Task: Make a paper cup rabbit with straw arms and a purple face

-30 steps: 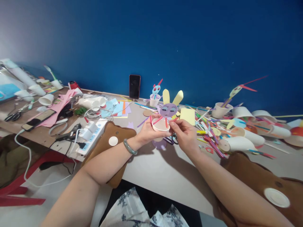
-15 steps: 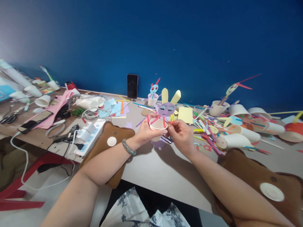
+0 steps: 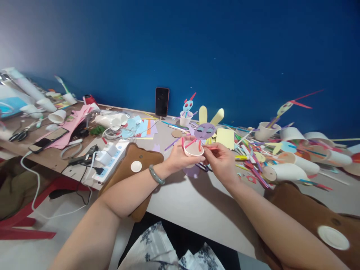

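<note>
My left hand (image 3: 180, 158) is wrapped round a white paper cup (image 3: 194, 149) with pink and red strips in it. A purple paper face (image 3: 204, 131) with drawn eyes and two pale yellow ears stands above the cup. My right hand (image 3: 221, 159) pinches a thin red strip (image 3: 212, 148) at the cup's right side. Below the cup, a purple paper disc (image 3: 191, 171) shows near the table surface. A blue-faced paper figure (image 3: 188, 108) stands in another cup behind.
A dark phone (image 3: 162, 102) leans against the blue wall. A power strip (image 3: 112, 159) and brown bear-shaped piece (image 3: 146, 161) lie left. Pens, pipe cleaners and paper cups (image 3: 284, 172) crowd the right. A yellow paper stack (image 3: 225, 138) lies behind my right hand.
The view has shifted, so everything appears further right. A red strip now shows stretched out between my right fingers and the cup; my left hand still holds the cup.
</note>
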`<state>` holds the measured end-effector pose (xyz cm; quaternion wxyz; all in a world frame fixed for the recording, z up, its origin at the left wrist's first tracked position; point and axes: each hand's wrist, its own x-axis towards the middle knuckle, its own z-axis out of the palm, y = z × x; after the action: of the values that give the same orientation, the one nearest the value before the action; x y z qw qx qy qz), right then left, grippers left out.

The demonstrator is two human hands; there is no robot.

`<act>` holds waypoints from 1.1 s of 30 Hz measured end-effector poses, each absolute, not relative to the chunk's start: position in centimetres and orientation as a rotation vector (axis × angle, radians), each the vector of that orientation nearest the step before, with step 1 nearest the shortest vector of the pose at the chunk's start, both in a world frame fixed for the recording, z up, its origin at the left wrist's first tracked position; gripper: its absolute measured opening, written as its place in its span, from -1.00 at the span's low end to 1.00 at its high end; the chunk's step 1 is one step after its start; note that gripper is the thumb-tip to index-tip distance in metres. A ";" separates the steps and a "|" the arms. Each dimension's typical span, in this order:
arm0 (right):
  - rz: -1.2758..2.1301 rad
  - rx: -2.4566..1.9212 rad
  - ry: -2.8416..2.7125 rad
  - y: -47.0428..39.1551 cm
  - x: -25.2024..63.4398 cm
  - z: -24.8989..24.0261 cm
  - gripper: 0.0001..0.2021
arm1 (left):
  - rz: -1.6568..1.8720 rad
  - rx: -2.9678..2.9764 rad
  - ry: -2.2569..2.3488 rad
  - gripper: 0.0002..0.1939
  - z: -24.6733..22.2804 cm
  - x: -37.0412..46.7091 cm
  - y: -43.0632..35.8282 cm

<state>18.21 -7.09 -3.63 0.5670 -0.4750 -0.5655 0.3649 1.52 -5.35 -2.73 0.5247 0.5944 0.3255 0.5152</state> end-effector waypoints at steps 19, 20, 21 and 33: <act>0.594 -1.165 -1.417 -6.8 18.6 -3.8 -0.71 | 1.190 1.362 0.800 -0.29 -2.9 1.4 -5.3; 0.601 -1.161 -1.401 -6.7 18.5 -3.9 -0.71 | 1.185 1.346 0.783 -0.28 -2.9 1.4 -5.3; 0.582 -1.168 -1.402 -6.7 18.4 -3.9 -0.71 | 1.177 1.339 0.774 -0.26 -3.0 1.5 -5.3; 0.673 -1.162 -1.419 -6.7 18.2 -4.4 -0.66 | 1.111 1.228 0.800 -0.14 -1.9 1.0 -5.4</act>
<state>18.24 -6.74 -4.39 0.5594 -0.4931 -0.6021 0.2854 1.01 -5.39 -1.94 0.6063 0.5310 0.3458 0.4805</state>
